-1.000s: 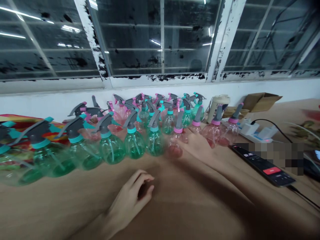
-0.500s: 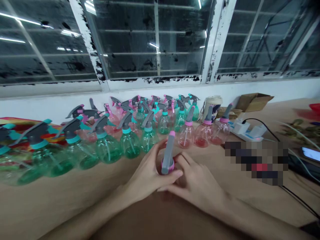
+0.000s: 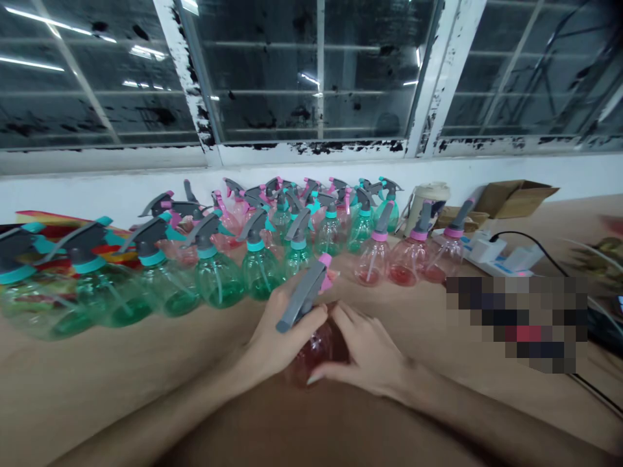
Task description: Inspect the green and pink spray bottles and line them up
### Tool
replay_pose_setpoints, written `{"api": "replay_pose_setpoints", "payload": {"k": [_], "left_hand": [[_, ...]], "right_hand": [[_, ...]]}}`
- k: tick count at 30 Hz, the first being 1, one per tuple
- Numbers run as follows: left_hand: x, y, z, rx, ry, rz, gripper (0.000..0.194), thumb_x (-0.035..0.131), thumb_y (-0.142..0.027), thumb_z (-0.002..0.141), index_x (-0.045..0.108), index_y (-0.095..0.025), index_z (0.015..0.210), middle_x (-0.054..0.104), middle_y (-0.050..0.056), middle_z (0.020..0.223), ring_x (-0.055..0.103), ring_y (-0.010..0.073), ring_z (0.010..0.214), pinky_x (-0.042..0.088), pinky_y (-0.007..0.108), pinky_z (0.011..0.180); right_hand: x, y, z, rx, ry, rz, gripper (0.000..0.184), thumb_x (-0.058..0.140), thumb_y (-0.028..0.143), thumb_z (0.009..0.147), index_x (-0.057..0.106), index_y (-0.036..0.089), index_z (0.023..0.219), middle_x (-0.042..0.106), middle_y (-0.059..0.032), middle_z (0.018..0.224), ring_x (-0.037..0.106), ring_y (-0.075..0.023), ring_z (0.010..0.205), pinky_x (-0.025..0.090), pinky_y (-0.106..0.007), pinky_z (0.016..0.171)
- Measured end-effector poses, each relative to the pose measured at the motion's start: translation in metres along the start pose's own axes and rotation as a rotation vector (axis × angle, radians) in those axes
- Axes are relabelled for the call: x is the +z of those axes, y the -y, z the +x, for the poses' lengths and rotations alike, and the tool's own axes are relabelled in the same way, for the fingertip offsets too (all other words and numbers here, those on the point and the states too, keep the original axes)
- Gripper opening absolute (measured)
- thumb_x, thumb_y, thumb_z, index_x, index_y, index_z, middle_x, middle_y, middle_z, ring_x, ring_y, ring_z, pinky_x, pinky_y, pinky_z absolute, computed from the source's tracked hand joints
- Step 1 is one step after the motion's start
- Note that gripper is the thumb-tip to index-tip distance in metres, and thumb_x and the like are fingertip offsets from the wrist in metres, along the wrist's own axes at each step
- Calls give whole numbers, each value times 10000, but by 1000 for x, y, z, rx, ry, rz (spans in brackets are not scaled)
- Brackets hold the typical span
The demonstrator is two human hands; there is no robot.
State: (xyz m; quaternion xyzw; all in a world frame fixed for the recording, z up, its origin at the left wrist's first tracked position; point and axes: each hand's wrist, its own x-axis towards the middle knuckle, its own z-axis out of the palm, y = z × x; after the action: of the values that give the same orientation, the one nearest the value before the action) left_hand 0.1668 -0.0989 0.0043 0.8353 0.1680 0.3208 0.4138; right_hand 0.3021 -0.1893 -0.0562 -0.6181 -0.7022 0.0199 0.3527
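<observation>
A pink spray bottle (image 3: 316, 347) with a grey trigger head stands on the brown table (image 3: 146, 370) close in front of me. My left hand (image 3: 275, 337) is wrapped around its neck, just under the grey trigger. My right hand (image 3: 367, 353) grips the round pink body from the right. Behind them stands a crowd of green spray bottles (image 3: 217, 275) and pink spray bottles (image 3: 403, 259) along the wall.
A white power strip (image 3: 491, 256) with a black cable lies at the right, beside a cardboard box (image 3: 511, 194) and a pale cup (image 3: 426, 198). A blurred-out patch covers something at the right. Colourful cloth (image 3: 58, 227) lies at the far left under windows.
My right hand fetched a pink bottle from the row and brought it close; both hands closed on it. Since half a second ago its trigger head has turned to point left.
</observation>
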Motion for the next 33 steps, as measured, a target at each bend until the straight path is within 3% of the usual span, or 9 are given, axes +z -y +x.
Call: {"api": "replay_pose_setpoints", "payload": {"k": [2, 6, 10, 13, 16, 23, 29, 33], "left_hand": [[-6, 6, 7, 2, -10, 9, 397, 496, -144, 761, 577, -245, 1136, 634, 32, 1049, 606, 187, 944, 471, 345, 866], [-14, 14, 18, 20, -40, 88, 366, 469, -134, 723, 593, -242, 1050, 632, 2, 894, 590, 183, 858, 483, 299, 740], [-14, 16, 24, 5, -24, 127, 316, 450, -171, 717, 584, -241, 995, 550, -40, 683, 502, 141, 599, 421, 251, 556], [-12, 16, 26, -35, 15, 100, 277, 457, -192, 725, 571, -227, 975, 570, -28, 713, 481, 128, 562, 395, 242, 526], [-12, 14, 27, -29, 44, 49, 274, 474, -175, 715, 579, -226, 963, 611, 4, 851, 544, 135, 653, 432, 244, 588], [-10, 13, 25, -20, 6, 99, 151, 501, -210, 730, 565, -204, 867, 501, -50, 633, 371, 78, 443, 342, 197, 423], [-14, 15, 26, 76, 90, 116, 63, 509, -204, 750, 544, -178, 795, 522, -32, 645, 477, 105, 535, 419, 225, 509], [-17, 10, 26, 53, 105, 131, 63, 485, -191, 773, 511, -195, 716, 520, -29, 648, 509, 119, 580, 442, 239, 565]], "right_hand": [[-1, -25, -3, 23, 22, 23, 573, 570, 614, 749, 491, 211, 1148, 637, -79, 1072, 601, -239, 991, 497, -408, 817], [-6, -71, -6, 81, -19, 1, 325, 492, 462, 874, 525, 239, 1108, 640, -67, 1098, 611, -221, 1008, 494, -428, 861], [-3, -91, -2, 60, 0, -26, 247, 467, 387, 900, 573, 268, 1089, 625, -50, 1157, 587, -214, 1073, 473, -432, 920], [2, -98, 0, 45, 27, -37, 295, 471, 352, 898, 552, 273, 1171, 593, -47, 1236, 552, -208, 1134, 452, -424, 962], [5, -102, -1, 48, 43, -46, 364, 477, 362, 892, 513, 261, 1240, 556, -53, 1295, 522, -211, 1175, 430, -424, 994], [4, -104, -9, 81, 95, -75, 426, 469, 398, 893, 496, 218, 1278, 533, -85, 1323, 475, -234, 1224, 399, -461, 1018], [6, -104, -11, 85, 92, -87, 453, 480, 414, 883, 495, 220, 1292, 510, -88, 1347, 453, -235, 1243, 386, -449, 1030], [7, -104, -12, 90, 87, -108, 457, 464, 405, 891, 480, 212, 1304, 511, -91, 1345, 457, -241, 1240, 388, -470, 1026]]}}
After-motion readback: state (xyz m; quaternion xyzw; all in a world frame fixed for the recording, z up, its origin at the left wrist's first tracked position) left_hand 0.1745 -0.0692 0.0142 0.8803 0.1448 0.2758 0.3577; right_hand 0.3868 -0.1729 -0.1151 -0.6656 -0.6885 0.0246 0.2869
